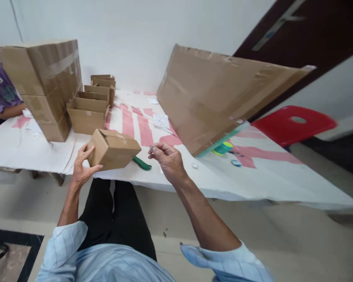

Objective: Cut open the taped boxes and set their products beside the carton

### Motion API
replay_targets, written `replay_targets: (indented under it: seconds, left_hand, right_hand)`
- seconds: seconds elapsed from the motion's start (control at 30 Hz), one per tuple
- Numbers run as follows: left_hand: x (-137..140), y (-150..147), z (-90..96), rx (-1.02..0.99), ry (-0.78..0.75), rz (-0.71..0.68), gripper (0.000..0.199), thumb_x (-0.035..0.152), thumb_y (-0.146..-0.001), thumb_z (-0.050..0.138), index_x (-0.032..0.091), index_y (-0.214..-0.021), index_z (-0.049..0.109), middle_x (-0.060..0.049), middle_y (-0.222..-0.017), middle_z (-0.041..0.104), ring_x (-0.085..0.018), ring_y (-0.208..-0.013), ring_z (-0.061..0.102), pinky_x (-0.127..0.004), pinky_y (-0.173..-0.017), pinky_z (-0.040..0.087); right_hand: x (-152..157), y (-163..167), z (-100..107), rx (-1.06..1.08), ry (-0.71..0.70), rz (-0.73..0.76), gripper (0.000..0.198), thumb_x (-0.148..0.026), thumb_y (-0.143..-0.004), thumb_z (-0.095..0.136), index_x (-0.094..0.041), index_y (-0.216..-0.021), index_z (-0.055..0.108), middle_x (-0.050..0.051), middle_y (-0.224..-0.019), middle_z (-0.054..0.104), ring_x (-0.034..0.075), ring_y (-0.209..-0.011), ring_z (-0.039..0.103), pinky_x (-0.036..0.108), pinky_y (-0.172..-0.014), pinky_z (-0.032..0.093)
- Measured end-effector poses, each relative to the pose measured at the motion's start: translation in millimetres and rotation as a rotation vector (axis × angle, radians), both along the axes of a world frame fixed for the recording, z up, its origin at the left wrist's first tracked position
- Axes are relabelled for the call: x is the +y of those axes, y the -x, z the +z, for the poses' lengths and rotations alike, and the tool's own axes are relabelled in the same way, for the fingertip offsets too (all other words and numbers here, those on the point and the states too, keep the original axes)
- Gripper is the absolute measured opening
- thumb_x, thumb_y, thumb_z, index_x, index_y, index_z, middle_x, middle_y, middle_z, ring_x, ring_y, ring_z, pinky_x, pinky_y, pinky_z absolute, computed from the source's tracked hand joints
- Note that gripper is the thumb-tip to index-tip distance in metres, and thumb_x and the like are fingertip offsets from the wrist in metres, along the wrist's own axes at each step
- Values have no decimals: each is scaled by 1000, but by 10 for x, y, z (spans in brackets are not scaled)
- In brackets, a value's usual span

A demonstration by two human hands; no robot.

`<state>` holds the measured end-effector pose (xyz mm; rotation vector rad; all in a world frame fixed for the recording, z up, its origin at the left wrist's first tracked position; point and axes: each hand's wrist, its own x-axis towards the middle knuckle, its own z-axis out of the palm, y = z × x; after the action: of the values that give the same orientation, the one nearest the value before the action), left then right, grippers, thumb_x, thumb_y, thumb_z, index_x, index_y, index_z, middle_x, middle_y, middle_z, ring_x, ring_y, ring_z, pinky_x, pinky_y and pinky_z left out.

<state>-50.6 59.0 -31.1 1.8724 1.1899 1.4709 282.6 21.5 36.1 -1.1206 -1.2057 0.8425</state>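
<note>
Cartons (86, 121) bhnd held box (120, 152); panel (211, 94) R.

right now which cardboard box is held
The small brown cardboard box in the left hand; the open brown cardboard boxes and taped brown stack stand beyond.

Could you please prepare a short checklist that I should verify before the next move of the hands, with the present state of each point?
1. Left hand supports the small brown cardboard box: ok.
2. Right hand keeps clear of the box: ok, a gap shows.
3. Small shiny piece between the right fingers is identified: cannot tell, too small.
4. Top of the box is fully sealed: cannot tell.
5. Curved green handle is fully visible: not ok, the box hides one end.
6. Open brown cardboard boxes behind stand upright: ok.
</note>
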Motion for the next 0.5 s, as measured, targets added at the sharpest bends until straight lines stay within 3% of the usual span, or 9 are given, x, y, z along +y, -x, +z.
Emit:
replay_targets:
  seconds: [0.13,0.27,0.37,0.5]
  left_hand:
    - [131,143,26,-16,107,-41,99,50,-63,98,26,-152,62,-18,-165,48,-42,-155,45,-50,-112,57]
    - [209,220,76,-75,241,-117,113,49,-58,101,24,-158,53,-19,-168,47,-43,-157,43,-52,-114,56]
    - [251,227,109,-136,312,-123,117,50,-53,103,21,-156,56,-18,-160,58,-44,-152,50,-55,-117,54]
    - [328,251,93,-130,409,30,114,47,-41,106,19,-143,65,-11,-136,75,-40,-128,68,-51,-107,63]
  right_hand:
    - [1,-194,-166,50,41,-22,35,-55,-81,80,-22,-84,70,0,-78,68,16,-73,64,33,-71,60]
    - [15,-411,-364,65,83,-67,35,-56,-81,79,-22,-87,69,0,-77,68,16,-72,64,34,-72,60]
    - [-14,-611,-545,28,117,-99,35,-56,-81,78,-22,-86,69,0,-78,68,17,-75,65,35,-73,60]
    - [-126,-889,-806,-82,181,-180,30,-51,-81,74,-22,-82,68,0,-77,68,17,-72,62,35,-73,56]
